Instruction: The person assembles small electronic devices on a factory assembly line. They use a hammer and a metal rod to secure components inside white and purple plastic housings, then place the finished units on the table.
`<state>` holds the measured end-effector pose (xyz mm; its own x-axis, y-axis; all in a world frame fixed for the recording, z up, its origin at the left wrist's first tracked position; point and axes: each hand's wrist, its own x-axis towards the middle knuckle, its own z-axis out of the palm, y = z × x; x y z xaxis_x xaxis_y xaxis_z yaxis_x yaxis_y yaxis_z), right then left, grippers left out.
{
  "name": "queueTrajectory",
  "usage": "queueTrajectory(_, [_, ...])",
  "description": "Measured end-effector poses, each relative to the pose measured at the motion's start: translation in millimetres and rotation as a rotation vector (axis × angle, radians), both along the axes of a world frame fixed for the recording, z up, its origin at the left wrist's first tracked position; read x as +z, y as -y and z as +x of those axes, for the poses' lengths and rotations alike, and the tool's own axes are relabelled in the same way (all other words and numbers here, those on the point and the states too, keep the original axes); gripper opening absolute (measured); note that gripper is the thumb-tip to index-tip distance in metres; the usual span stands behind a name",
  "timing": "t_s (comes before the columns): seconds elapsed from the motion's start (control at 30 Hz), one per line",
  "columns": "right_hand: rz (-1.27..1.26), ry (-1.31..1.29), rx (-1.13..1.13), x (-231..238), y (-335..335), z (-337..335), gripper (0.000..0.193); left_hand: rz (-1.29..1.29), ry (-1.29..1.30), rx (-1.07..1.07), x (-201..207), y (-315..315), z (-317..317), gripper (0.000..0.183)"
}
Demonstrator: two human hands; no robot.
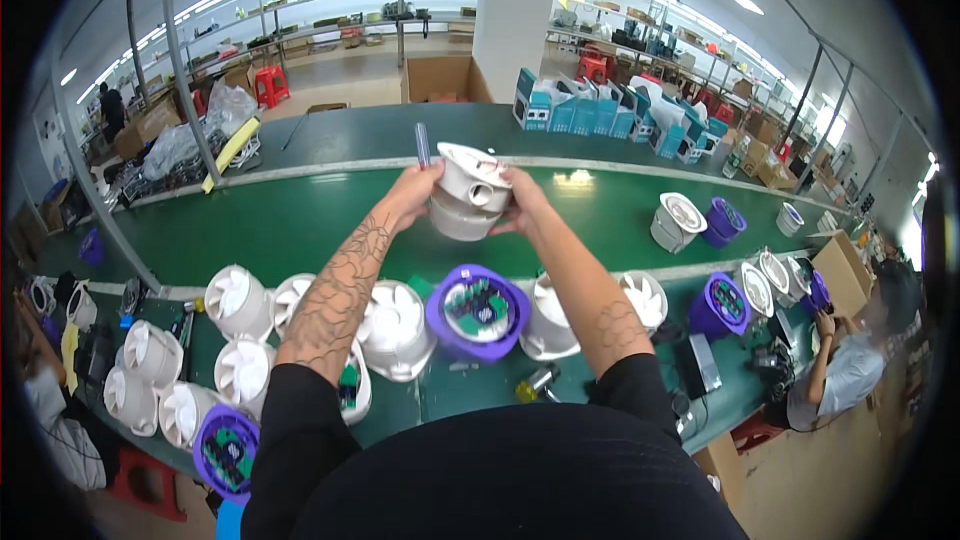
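White housing (466,204): raised at the upper centre of the frame, tilted, its sides partly covered by my fingers. My left hand (413,192) grasps its left side, fingers curled; my right hand (522,204) grasps its right side. A slim clear rod (423,145) stands up by my left hand; whether I grip it, I cannot tell. Purple housing (437,318), centre: contains a green circuit board (475,300). Second purple housing (203,455), lower left: board inside, edge hidden by my sleeve. Cardboard box (435,78), upper centre: open, contents indistinct.
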<state>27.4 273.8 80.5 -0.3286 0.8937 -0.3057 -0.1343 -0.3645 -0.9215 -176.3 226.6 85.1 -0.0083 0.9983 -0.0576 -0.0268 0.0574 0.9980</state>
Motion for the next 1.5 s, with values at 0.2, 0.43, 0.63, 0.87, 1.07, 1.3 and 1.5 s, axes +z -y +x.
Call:
queueTrajectory(0.2, [-0.168, 0.135, -0.15, -57.0, -48.2, -15.8, 0.058, -0.217, -0.034, 0.001, -63.4, -61.6, -12.2, 0.046])
queueTrajectory(0.43, [-0.071, 0.37, -0.18, -63.6, -41.1, -9.2, 0.072, -0.122, -0.171, 0.096, -39.3, -31.9, -33.1, 0.039])
queueTrajectory(0.63, [0.634, 0.789, -0.12, -15.6, 88.3, 59.8, 0.059, 0.019, 0.074, -0.042, 36.2, 137.3, -23.0, 0.025])
queueTrajectory(0.87, [0.657, 0.965, 0.438, -39.5, 79.5, 31.7, 0.064, -0.38, 0.197, 0.042, -65.7, 254.5, 56.4, 0.053])
queueTrajectory(1.07, [0.514, 0.979, 0.653, -63.7, 58.7, -4.4, 0.068, -0.323, 0.305, 0.119, -75.9, 238.5, 68.4, 0.05])
queueTrajectory(1.3, [0.136, 0.584, 0.726, -57.9, 70.1, 10.3, 0.044, -0.253, 0.424, 0.143, -89.1, 241.5, 76.7, 0.044])
queueTrajectory(1.5, [0.281, 0.667, 0.634, -15.0, 95.6, 20.0, 0.045, -0.103, 0.359, 0.263, -80.2, 247.5, 112.8, 0.04])
